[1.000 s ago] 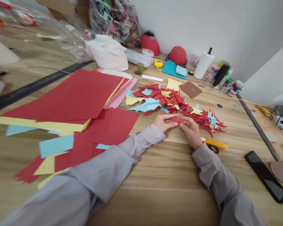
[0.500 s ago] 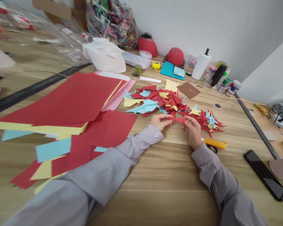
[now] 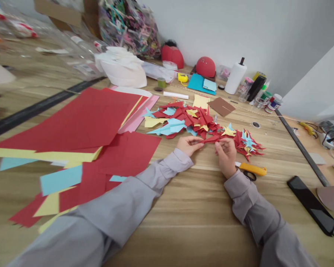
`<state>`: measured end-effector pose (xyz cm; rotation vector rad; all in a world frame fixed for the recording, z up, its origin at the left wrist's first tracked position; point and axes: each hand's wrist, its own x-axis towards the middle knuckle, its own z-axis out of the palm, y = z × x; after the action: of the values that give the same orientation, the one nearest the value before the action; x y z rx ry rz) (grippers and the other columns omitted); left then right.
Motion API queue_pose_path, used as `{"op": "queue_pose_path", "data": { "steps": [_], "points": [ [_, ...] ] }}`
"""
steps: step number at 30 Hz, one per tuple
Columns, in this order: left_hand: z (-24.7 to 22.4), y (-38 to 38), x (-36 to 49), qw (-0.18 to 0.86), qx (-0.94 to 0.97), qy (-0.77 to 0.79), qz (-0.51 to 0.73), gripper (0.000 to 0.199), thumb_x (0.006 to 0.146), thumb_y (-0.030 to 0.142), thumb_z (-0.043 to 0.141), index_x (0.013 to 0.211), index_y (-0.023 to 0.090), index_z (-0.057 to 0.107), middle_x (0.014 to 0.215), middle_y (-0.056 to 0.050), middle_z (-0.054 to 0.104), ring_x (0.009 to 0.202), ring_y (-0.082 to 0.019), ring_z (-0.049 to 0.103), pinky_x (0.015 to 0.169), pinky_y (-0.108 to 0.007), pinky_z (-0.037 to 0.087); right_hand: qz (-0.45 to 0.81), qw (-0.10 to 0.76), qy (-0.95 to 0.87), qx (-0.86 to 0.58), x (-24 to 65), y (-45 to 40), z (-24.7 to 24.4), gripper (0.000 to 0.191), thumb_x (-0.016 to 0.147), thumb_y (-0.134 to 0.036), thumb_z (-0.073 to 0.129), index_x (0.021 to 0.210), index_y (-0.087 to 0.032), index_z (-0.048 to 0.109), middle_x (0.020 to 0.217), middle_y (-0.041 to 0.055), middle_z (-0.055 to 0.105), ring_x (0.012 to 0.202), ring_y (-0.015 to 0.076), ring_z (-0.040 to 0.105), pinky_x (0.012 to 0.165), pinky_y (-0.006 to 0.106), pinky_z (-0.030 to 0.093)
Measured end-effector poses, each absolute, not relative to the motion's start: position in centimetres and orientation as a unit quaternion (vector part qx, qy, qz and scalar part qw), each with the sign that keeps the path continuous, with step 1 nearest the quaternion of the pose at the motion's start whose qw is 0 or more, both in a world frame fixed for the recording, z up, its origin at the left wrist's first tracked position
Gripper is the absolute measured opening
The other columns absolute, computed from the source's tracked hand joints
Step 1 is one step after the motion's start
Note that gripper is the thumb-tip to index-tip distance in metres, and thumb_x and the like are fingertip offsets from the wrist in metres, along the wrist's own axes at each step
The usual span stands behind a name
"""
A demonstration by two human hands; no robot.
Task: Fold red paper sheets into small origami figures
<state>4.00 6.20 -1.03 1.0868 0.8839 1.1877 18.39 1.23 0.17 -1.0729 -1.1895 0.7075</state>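
A small folded piece of red paper [image 3: 211,139] is held just above the table in front of a pile of folded papers. My left hand [image 3: 188,145] is closed, pinching its left end between thumb and fingers. At the other end, my right hand [image 3: 226,152] has thumb and forefinger together on the paper's lower edge, its other fingers curled. Behind both hands lies the pile of red folded paper shapes [image 3: 203,119], mixed with light blue and yellow ones. A blue paper plane [image 3: 169,127] rests at the pile's left side.
Large red sheets [image 3: 72,118] and cut scraps spread on the left. A yellow utility knife [image 3: 252,169] lies right of my right hand, a black phone [image 3: 311,205] farther right. Bottles and jars [image 3: 274,103], a white bottle [image 3: 236,78] and a yellow tape measure [image 3: 182,77] stand behind.
The red folded paper has turned and shows more of its length between my hands. My right hand's fingers have shifted lower along its edge. My left hand keeps its pinch.
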Motion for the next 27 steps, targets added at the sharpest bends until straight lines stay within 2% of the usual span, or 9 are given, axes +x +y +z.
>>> {"op": "queue_pose_path", "data": {
  "steps": [3, 6, 10, 18, 23, 27],
  "points": [
    [-0.98, 6.15, 3.98, 0.612, 0.471, 0.376, 0.512, 0.038, 0.042, 0.032, 0.082, 0.07, 0.011, 0.069, 0.057, -0.002, 0.066, 0.051, -0.012, 0.058, 0.058, -0.029, 0.054, 0.309, 0.558, -0.601, -0.481, 18.18, 1.03, -0.24, 0.013, 0.078, -0.033, 0.06, 0.078, -0.02, 0.06, 0.065, -0.0016, 0.058, 0.056, 0.01, 0.053, 0.055, 0.023, 0.043],
    [-0.94, 6.04, 3.92, 0.593, 0.497, 0.378, 0.508, 0.035, 0.042, 0.031, 0.082, 0.07, 0.012, 0.071, 0.056, -0.002, 0.066, 0.05, -0.011, 0.057, 0.056, -0.026, 0.052, 0.319, 0.526, -0.608, -0.502, 18.15, 1.1, -0.45, 0.016, 0.078, -0.034, 0.059, 0.081, -0.019, 0.065, 0.067, 0.0005, 0.062, 0.057, 0.0117, 0.056, 0.056, 0.025, 0.045],
    [-0.81, 5.95, 3.79, 0.552, 0.539, 0.377, 0.513, 0.028, 0.045, 0.028, 0.081, 0.068, 0.014, 0.072, 0.062, -0.004, 0.069, 0.052, -0.011, 0.058, 0.055, -0.025, 0.05, 0.333, 0.531, -0.586, -0.513, 18.25, 1.26, -0.41, 0.017, 0.076, -0.035, 0.061, 0.079, -0.019, 0.066, 0.064, 0.0, 0.063, 0.054, 0.012, 0.056, 0.055, 0.025, 0.045],
    [-0.65, 5.66, 3.84, 0.559, 0.554, 0.334, 0.519, 0.026, 0.048, 0.028, 0.082, 0.068, 0.014, 0.073, 0.073, -0.007, 0.071, 0.064, -0.015, 0.063, 0.061, -0.027, 0.052, 0.36, 0.547, -0.56, -0.508, 18.5, 1.51, -0.72, 0.018, 0.073, -0.036, 0.065, 0.073, -0.018, 0.061, 0.057, -0.0021, 0.059, 0.052, 0.0108, 0.053, 0.052, 0.024, 0.042],
    [-0.61, 5.45, 3.8, 0.576, 0.561, 0.3, 0.513, 0.024, 0.053, 0.03, 0.08, 0.071, 0.015, 0.074, 0.077, -0.008, 0.07, 0.064, -0.015, 0.063, 0.057, -0.027, 0.053, 0.388, 0.556, -0.545, -0.494, 18.49, 1.57, -0.66, 0.018, 0.072, -0.036, 0.066, 0.073, -0.019, 0.058, 0.059, -0.0031, 0.058, 0.053, 0.0107, 0.053, 0.051, 0.023, 0.042],
    [-0.91, 5.5, 3.64, 0.551, 0.593, 0.292, 0.509, 0.021, 0.057, 0.03, 0.078, 0.072, 0.016, 0.074, 0.08, -0.009, 0.069, 0.067, -0.015, 0.063, 0.058, -0.026, 0.053, 0.415, 0.569, -0.535, -0.466, 18.48, 1.47, -0.33, 0.016, 0.07, -0.032, 0.068, 0.075, -0.02, 0.059, 0.063, -0.0026, 0.061, 0.056, 0.0116, 0.055, 0.053, 0.024, 0.044]
  ]
}}
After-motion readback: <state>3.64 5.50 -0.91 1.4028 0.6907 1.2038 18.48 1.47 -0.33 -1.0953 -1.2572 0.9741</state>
